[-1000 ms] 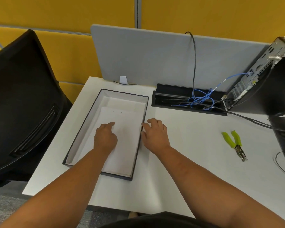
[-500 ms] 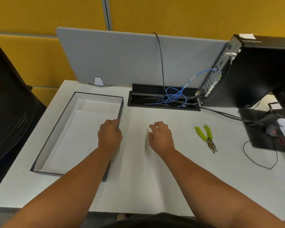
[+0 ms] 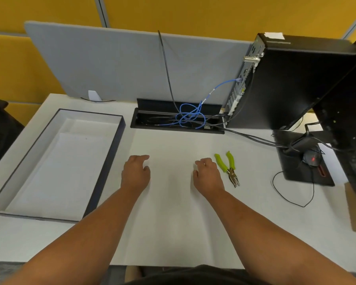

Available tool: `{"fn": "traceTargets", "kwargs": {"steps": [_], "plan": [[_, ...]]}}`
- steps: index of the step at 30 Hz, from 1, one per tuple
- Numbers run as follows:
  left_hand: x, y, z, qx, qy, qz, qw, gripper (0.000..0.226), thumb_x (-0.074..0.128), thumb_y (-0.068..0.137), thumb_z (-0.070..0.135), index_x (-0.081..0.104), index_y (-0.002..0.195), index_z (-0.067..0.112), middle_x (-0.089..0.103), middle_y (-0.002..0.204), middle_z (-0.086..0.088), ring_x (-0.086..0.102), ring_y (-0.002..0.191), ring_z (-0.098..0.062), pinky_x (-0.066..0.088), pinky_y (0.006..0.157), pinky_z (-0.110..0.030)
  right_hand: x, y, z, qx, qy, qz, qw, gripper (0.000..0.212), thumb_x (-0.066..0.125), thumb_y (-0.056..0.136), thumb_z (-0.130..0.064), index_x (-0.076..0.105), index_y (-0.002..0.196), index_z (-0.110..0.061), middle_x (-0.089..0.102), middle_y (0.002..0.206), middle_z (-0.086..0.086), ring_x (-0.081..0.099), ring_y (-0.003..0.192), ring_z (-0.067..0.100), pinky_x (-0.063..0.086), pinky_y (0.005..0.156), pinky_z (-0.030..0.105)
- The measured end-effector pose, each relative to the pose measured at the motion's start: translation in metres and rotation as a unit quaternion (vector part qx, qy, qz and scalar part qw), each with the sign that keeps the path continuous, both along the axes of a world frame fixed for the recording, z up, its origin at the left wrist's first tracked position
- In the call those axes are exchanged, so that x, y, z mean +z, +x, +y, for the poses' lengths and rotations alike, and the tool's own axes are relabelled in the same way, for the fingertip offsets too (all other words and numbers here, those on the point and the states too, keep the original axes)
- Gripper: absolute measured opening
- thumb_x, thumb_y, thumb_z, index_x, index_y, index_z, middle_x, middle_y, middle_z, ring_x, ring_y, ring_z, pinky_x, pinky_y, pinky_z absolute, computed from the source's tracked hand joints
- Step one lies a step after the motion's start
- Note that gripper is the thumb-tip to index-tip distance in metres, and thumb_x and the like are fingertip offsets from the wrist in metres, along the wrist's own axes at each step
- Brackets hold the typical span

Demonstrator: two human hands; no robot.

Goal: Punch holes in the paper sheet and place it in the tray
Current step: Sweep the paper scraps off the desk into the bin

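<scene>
Both hands, left hand (image 3: 135, 174) and right hand (image 3: 208, 175), loose, pressing thin white paper sheet (image 3: 173, 202); limp, slippery; pinch your edge. Green-handled punch pliers (image 3: 227, 166) just right of sheet.

Both hands palm-down, left (image 3: 135, 176), right (image 3: 208, 176), fingers relaxed, apart

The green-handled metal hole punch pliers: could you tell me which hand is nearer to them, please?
Right. The right hand rests just beside the green-handled metal hole punch pliers; the left hand lies farther away, toward the tray.
</scene>
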State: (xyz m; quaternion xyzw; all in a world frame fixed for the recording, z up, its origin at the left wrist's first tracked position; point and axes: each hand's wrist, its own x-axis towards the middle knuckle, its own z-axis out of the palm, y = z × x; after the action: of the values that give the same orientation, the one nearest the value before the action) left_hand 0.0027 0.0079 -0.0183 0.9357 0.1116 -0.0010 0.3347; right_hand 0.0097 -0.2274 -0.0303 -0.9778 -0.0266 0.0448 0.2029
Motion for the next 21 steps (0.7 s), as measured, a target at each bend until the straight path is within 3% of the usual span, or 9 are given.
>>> {"fn": "traceTargets", "kwargs": {"steps": [5, 7, 11, 15, 19, 21], "plan": [[-0.018, -0.01, -0.027, -0.01, 0.016, 0.044, 0.999, 0.05, 0.052, 0.096, 0.024, 0.042, 0.144, 0.014, 0.033, 0.154, -0.008, 0.033, 0.14, -0.026, 0.031, 0.113, -0.041, -0.015, 0.0, -0.031, -0.004, 0.027, 0.002, 1.0, 0.019, 0.049, 0.087, -0.005, 0.058, 0.103, 0.002, 0.054, 0.108, 0.017, 0.052, 0.098, 0.033, 0.048, 0.088, 0.043], [-0.027, -0.013, -0.034, -0.016, 0.068, 0.085, 0.994, 0.059, 0.047, 0.097, 0.035, 0.03, 0.15, 0.015, 0.021, 0.159, -0.008, 0.02, 0.146, -0.025, 0.024, 0.115, -0.047, -0.024, 0.001, -0.04, 0.003, 0.04, 0.021, 0.999, 0.031, 0.049, 0.09, -0.005, 0.055, 0.118, 0.004, 0.052, 0.12, 0.02, 0.05, 0.111, 0.035, 0.045, 0.097, 0.042], [-0.036, -0.021, -0.034, -0.029, 0.143, 0.148, 0.978, 0.067, 0.028, 0.099, 0.05, 0.009, 0.154, 0.016, 0.001, 0.163, -0.006, 0.001, 0.149, -0.028, 0.008, 0.116, -0.055, -0.031, -0.005, -0.042, 0.02, 0.058, 0.037, 0.997, 0.052, 0.042, 0.099, -0.014, 0.03, 0.147, 0.002, 0.027, 0.153, 0.019, 0.021, 0.145, 0.032, 0.021, 0.119, 0.039], [-0.046, -0.019, -0.025, -0.055, 0.196, 0.154, 0.967, 0.068, 0.014, 0.099, 0.053, 0.0, 0.155, 0.018, -0.01, 0.162, -0.006, -0.008, 0.149, -0.028, 0.001, 0.115, -0.057, -0.043, -0.004, -0.038, 0.039, 0.021, 0.02, 0.999, 0.06, 0.027, 0.1, -0.031, 0.021, 0.15, 0.002, 0.017, 0.159, 0.02, 0.011, 0.148, 0.034, 0.016, 0.12, 0.05], [-0.054, 0.002, -0.011, -0.072, 0.225, 0.147, 0.96, 0.066, 0.007, 0.098, 0.052, -0.008, 0.154, 0.019, -0.015, 0.161, -0.005, -0.013, 0.148, -0.026, -0.003, 0.117, -0.057, -0.047, 0.009, -0.033, 0.052, -0.01, 0.04, 0.998, 0.073, 0.006, 0.094, -0.046, 0.003, 0.153, -0.004, -0.007, 0.163, 0.012, -0.013, 0.149, 0.023, -0.01, 0.12, 0.038], [-0.054, 0.014, -0.005, -0.08, 0.235, 0.137, 0.959, 0.065, 0.004, 0.098, 0.051, -0.01, 0.153, 0.02, -0.017, 0.161, -0.003, -0.015, 0.148, -0.025, -0.004, 0.117, -0.056, -0.048, 0.016, -0.03, 0.052, -0.024, 0.032, 0.998, 0.076, 0.002, 0.092, -0.05, 0.0, 0.153, -0.005, -0.01, 0.162, 0.011, -0.016, 0.148, 0.022, -0.013, 0.119, 0.037]]}}
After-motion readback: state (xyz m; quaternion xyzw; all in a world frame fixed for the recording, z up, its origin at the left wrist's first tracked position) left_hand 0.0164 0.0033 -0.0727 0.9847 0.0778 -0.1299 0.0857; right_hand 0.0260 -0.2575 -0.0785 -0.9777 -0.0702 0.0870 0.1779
